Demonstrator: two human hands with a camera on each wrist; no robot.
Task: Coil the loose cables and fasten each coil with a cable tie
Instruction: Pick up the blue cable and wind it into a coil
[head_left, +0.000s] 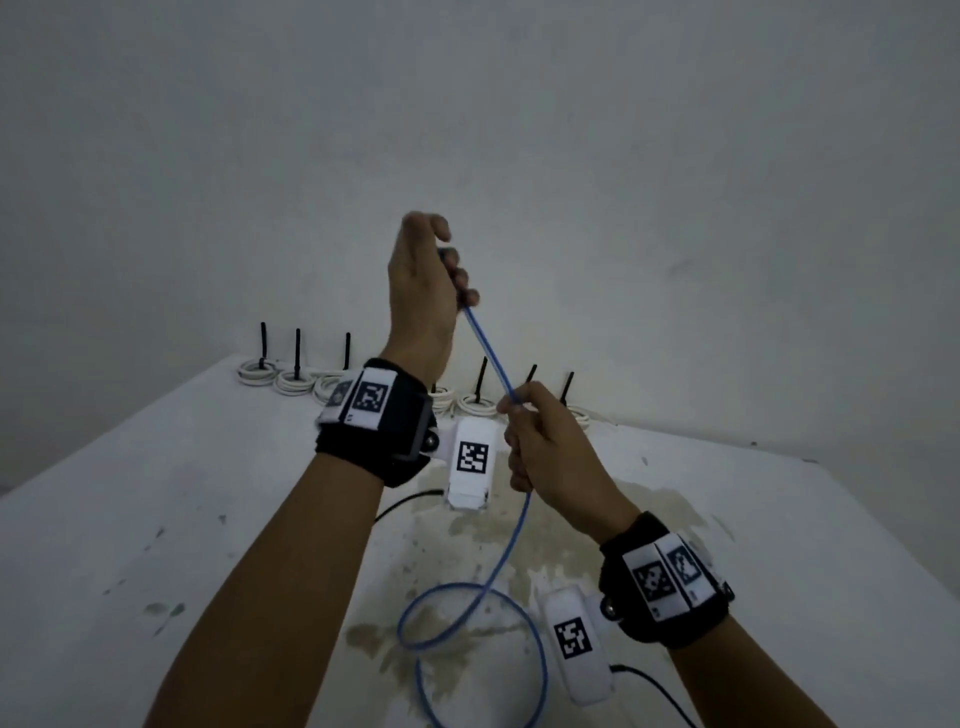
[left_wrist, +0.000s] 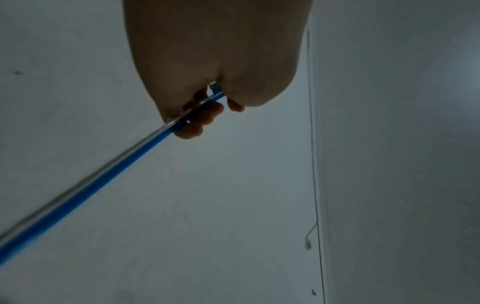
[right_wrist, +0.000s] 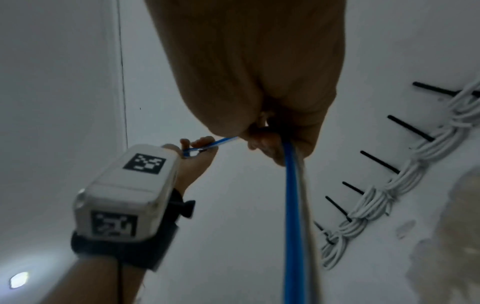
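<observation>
A blue cable runs taut between my two hands above the white table. My left hand is raised high, its fingers curled round the cable's end. Lower and to the right, my right hand grips the same cable in a fist. Below that fist the cable hangs down and lies in a loose loop on the table near me. The connector inside the left hand is mostly hidden.
Several white cable coils, each bound with an upright black tie, line the table's far edge against the wall; they also show as a row of coils in the right wrist view. A brownish stain marks the table's middle.
</observation>
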